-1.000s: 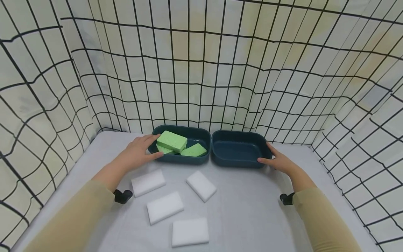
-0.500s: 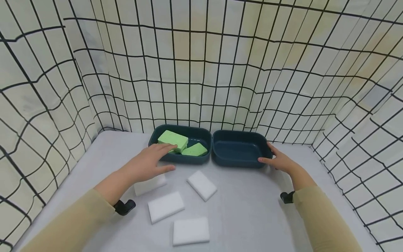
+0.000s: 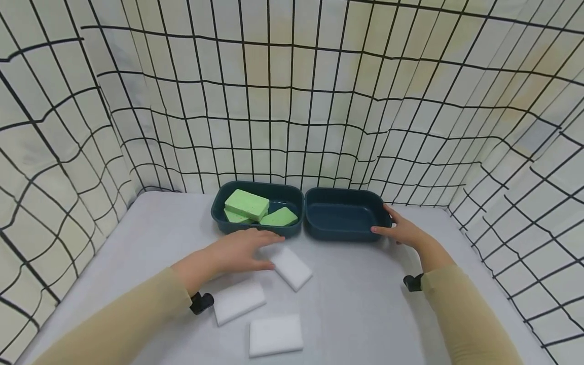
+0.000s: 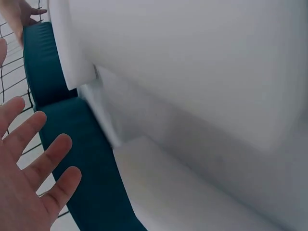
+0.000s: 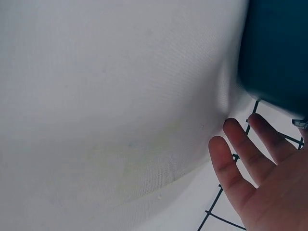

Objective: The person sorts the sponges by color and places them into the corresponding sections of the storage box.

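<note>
My left hand hovers over the white sponges with fingers extended and nothing held; in the left wrist view its fingers are spread beside the teal containers. It partly covers a white sponge near its fingertips and almost wholly hides another beneath it. A third white sponge lies closer to me, beside the left wrist. At the right end of the right container, my right hand touches the corner with its thumb and fingers. In the right wrist view the right fingers look loosely straight.
Green sponges sit in the left container, which stands side by side with the right one. Another white sponge lies nearest to me on the white table. Black wire grid encloses the back and sides.
My left hand has moved from the left container's left end rightward and toward me, over the white sponges. The right hand stays at the right container.
</note>
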{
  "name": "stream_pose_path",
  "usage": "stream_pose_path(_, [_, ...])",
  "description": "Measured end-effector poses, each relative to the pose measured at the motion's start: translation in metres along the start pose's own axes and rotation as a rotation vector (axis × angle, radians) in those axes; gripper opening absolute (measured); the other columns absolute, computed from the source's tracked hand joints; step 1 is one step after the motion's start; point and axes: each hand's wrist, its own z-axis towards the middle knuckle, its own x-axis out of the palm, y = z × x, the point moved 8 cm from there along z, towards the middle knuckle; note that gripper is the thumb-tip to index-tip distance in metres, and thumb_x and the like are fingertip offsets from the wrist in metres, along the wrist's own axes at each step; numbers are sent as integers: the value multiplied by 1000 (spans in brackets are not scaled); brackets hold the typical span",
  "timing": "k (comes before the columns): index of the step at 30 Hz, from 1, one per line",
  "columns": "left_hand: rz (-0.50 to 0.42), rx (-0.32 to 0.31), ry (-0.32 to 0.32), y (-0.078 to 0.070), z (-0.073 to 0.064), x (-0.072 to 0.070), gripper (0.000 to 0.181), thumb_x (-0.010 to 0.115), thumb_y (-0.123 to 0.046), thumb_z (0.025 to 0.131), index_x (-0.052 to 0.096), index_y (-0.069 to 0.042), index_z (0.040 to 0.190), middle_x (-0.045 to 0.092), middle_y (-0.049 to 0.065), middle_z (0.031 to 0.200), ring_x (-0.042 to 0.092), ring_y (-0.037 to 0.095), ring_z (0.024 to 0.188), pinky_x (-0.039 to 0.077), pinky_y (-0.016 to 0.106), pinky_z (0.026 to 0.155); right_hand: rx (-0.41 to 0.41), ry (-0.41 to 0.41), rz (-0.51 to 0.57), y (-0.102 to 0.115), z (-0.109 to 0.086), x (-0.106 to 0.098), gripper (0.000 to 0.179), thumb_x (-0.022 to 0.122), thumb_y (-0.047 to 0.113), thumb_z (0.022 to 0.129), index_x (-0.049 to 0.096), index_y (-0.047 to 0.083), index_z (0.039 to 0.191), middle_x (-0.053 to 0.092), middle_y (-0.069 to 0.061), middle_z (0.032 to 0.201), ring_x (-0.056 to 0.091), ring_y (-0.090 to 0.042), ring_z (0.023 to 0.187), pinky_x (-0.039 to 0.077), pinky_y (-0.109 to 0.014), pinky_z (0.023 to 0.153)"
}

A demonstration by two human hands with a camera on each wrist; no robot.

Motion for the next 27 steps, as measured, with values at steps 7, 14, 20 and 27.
stream_pose_path(7, [44,44,70,-9,20,14,62,65,-51,92,48,-32,148,45,-8,151,47,25,132,40,45,107,12,7,4,0,0,0,111,68,62,86,-6,25,160,3,-29,161,41,-49,132,49,-54,96])
stream_pose_path(14, [82,39,141,-11,31,25,59,68,-45,92,50,-34,147,41,-10,155,44,25,134,39,44,108,16,1,-8,-1,1,0,112,68,64,85,-6,27,160,3,-27,162,30,-49,139,49,-54,97])
stream_pose_path(20, [105,35,146,-10,36,28,56,72,-39,88,56,-36,141,45,-14,151,48,20,129,44,40,102,19,4,-18,-1,1,0,112,67,64,85,-6,26,160,2,-27,163,27,-49,141,49,-54,97])
stream_pose_path(27, [104,44,164,-11,38,25,52,70,-26,88,59,-35,139,48,-12,149,46,21,135,40,43,108,17,12,-8,0,1,-1,111,68,62,86,-6,26,160,3,-27,162,43,-48,131,50,-53,96])
